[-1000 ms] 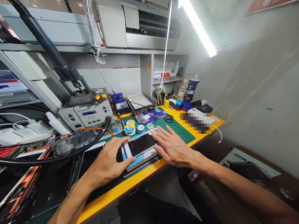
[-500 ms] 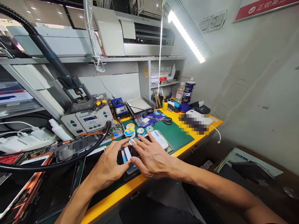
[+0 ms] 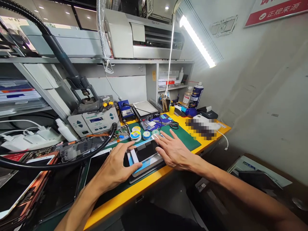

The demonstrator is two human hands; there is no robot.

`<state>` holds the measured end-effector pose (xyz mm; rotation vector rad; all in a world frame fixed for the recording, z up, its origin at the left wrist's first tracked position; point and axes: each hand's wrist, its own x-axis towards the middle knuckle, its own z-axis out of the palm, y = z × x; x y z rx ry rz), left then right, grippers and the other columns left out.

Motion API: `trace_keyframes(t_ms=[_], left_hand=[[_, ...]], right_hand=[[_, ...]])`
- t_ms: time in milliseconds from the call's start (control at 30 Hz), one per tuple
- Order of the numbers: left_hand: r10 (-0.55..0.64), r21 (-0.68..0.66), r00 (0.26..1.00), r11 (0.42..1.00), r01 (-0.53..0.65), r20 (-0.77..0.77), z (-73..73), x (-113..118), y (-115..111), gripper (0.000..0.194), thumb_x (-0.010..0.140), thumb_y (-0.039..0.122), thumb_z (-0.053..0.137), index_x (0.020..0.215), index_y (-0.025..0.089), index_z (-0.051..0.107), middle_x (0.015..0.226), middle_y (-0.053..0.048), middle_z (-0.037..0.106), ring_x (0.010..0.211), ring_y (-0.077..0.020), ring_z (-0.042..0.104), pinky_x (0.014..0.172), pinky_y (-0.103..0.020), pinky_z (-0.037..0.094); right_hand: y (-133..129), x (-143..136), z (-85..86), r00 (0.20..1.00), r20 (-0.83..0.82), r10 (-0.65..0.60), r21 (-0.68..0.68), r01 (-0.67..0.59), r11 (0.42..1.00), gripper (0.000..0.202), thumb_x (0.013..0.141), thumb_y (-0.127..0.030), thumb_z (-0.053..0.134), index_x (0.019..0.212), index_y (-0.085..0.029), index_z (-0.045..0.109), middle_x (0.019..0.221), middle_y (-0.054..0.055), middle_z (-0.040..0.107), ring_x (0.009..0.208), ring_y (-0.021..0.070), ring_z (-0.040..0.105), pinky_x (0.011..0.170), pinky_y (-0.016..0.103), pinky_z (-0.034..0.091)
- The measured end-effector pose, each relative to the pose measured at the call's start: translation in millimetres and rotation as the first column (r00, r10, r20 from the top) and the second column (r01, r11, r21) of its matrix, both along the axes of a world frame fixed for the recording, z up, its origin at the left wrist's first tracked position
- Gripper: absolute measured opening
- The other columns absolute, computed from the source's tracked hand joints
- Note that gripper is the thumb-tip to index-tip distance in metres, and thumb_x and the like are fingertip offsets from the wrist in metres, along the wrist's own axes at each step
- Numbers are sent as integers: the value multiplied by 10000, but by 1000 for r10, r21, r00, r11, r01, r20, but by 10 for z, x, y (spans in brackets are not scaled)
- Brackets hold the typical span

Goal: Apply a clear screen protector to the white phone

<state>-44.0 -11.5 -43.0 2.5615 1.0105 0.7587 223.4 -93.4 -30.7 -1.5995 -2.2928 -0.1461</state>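
Observation:
A flat black screen (image 3: 146, 151) lies in a blue-and-white frame (image 3: 145, 167) on the green mat, near the table's front. My left hand (image 3: 116, 163) clasps the frame's left end, fingertips at the back edge and thumb along the front edge. Beside that hand, a white strip (image 3: 134, 156) crosses the left end of the screen. Over the right end lies my right hand (image 3: 175, 150), palm down with fingers stretched away from me. A small white piece (image 3: 154, 137) sits at its fingertips; its kind is too small to tell.
Behind the frame stand several tape and wire spools (image 3: 136, 136). Scissors (image 3: 173, 125) lie farther back. A black hose (image 3: 101, 157) curves across the left, from a soldering station (image 3: 95, 121). Phones and phone parts (image 3: 26, 186) crowd the left side. The yellow table edge (image 3: 141, 186) runs along the front.
My right hand has slid rightward over the screen with the white piece at its fingertips, uncovering the screen's middle. My left hand stays at the left end. The view has shifted slightly.

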Motion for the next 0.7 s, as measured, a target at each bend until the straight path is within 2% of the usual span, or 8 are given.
trace_keyframes(t_ms=[133,267,367,533,600,700], left_hand=[[-24,-18,999,1000,25,28,-31,-3,17,705,813,515,744,1405,223,495,1269,-110,650,1193,-296,633,1056,-480,499],[-29,13,999,1000,28,31,-65,-18,40,660,815,421,724,1396,200,501,1309,-123,629,1220,-299,620,1064,-479,496],[-18,21,1000,1000,18,18,-61,-27,33,661,820,456,720,1387,192,506,1306,-123,633,1220,-303,621,1066,-484,495],[-5,16,1000,1000,5,-5,-20,-17,1,695,819,546,728,1387,219,497,1297,-107,641,1216,-306,619,1059,-493,494],[-3,11,1000,1000,3,-3,-19,-8,2,703,816,545,733,1391,221,491,1290,-107,642,1209,-304,622,1058,-495,495],[-2,8,1000,1000,2,17,-37,-1,16,713,812,550,734,1390,208,492,1299,-118,635,1216,-304,622,1076,-500,487]], right_hand=[[-65,-379,-19,997,-70,25,34,-23,999,536,1069,-386,372,1494,-86,501,1540,161,511,1477,362,400,1238,637,184],[-144,-740,-13,981,-120,151,74,-143,987,536,1052,-402,412,1487,-102,502,1533,131,531,1449,331,442,1248,604,191],[-147,-631,-2,984,-102,147,80,-139,987,502,1052,-398,411,1457,-128,538,1502,116,569,1435,344,453,1234,637,184],[-82,-105,-47,999,-46,-25,74,29,997,484,1071,-342,360,1451,-110,551,1501,144,560,1475,391,388,1200,712,153],[-89,-110,-66,998,-51,-42,79,46,996,499,1069,-348,365,1457,-88,541,1511,166,544,1487,380,375,1217,687,140],[-171,-411,-71,995,-101,10,86,-1,996,533,1057,-389,393,1466,-72,523,1526,178,526,1486,348,385,1250,624,121]])
